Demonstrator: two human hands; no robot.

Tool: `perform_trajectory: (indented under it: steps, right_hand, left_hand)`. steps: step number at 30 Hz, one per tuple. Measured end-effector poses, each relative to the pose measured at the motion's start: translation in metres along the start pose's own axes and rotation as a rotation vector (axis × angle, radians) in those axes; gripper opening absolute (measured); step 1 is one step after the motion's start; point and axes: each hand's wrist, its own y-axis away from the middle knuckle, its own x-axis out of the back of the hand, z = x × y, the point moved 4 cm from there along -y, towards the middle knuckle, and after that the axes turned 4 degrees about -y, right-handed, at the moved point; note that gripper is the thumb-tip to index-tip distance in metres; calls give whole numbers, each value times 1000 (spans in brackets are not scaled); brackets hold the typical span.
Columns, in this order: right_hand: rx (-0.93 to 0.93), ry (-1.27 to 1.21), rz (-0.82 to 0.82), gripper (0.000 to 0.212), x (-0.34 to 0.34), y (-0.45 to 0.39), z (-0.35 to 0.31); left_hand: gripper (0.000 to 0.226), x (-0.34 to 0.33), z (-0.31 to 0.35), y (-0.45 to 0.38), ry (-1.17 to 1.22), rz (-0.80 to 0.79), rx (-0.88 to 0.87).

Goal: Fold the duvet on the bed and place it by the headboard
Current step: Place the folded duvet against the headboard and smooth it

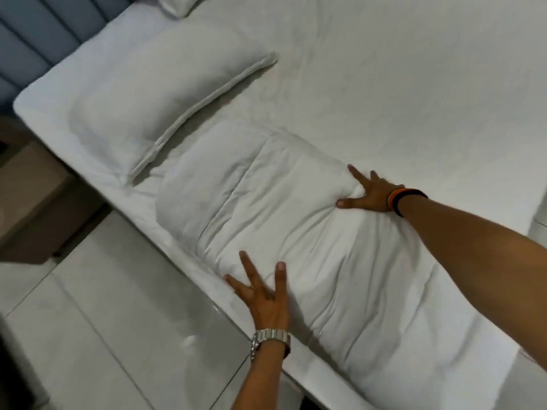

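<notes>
A white duvet lies folded into a long thick bundle along the near edge of the bed. My left hand, with a metal watch on the wrist, rests flat on the bundle's near side, fingers spread. My right hand, with orange and black bands on the wrist, presses flat on the bundle's far side, fingers apart. Neither hand grips the cloth. The blue padded headboard stands at the upper left, beyond a pillow.
A white pillow lies between the duvet and the headboard; a second pillow shows at the top edge. A brown bedside cabinet stands at the left. Pale floor tiles run along the bed's near side.
</notes>
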Motion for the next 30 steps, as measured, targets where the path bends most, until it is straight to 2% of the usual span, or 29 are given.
perform_trajectory:
  steps: [4, 8, 12, 19, 21, 25, 30]
  right_hand:
    - [-4, -34, -10, 106, -2, -18, 10]
    - [61, -178, -25, 124, -3, -15, 8]
    - [137, -328, 2, 127, 1, -1, -3]
    - [344, -597, 86, 99, 15, 52, -33]
    - [361, -660, 111, 97, 25, 69, -47]
    - [423, -694, 182, 87, 46, 100, -87]
    - [471, -803, 352, 86, 75, 124, -157]
  left_hand:
    - [104, -21, 4, 9, 193, 17, 124]
    - [117, -22, -2, 5, 246, 61, 190]
    - [121, -14, 1, 7, 328, 102, 202]
    - [112, 10, 48, 11, 501, 214, -10]
    - [107, 24, 66, 9, 559, 215, -61]
    - [100, 78, 99, -13, 588, 177, -170]
    - [94, 163, 152, -81, 547, 51, -345]
